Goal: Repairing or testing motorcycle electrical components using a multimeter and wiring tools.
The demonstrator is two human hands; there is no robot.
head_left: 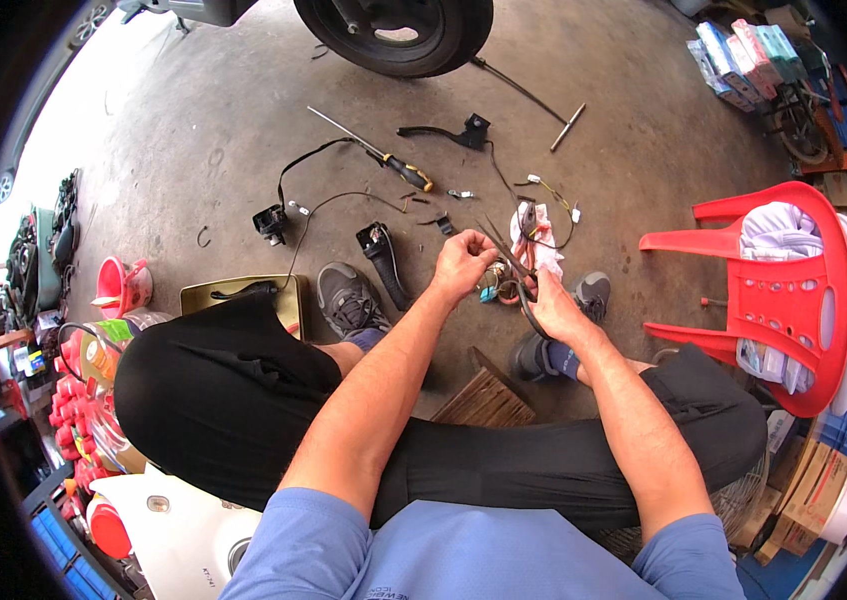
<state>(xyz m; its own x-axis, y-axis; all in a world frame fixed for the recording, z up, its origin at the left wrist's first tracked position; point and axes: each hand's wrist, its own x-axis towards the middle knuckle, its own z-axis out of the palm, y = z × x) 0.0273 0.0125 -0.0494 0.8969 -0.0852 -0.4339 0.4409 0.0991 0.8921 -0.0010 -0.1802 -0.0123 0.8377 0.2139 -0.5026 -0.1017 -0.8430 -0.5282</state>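
My left hand (464,262) is raised over the floor between my feet, fingertips pinched on something small I cannot make out, beside the blades of a pair of scissors. My right hand (556,303) grips these dark scissors (520,267), blades pointing up and left. Under and behind my hands lie a crumpled white cloth (525,228) and a tangle of wires, with a thin cable and white connectors (574,215). A black lever (473,130), a black switch housing (269,224), a black grip-like part (380,257) and a yellow-and-black screwdriver (407,170) lie on the floor.
A vehicle wheel (393,25) and a T-handle tool (568,127) are ahead. A red chair (783,325) is at right, a yellow tray (203,299) and red bucket (121,283) at left. A wooden block (483,395) sits between my legs. Stacked boxes (738,60) stand at back right.
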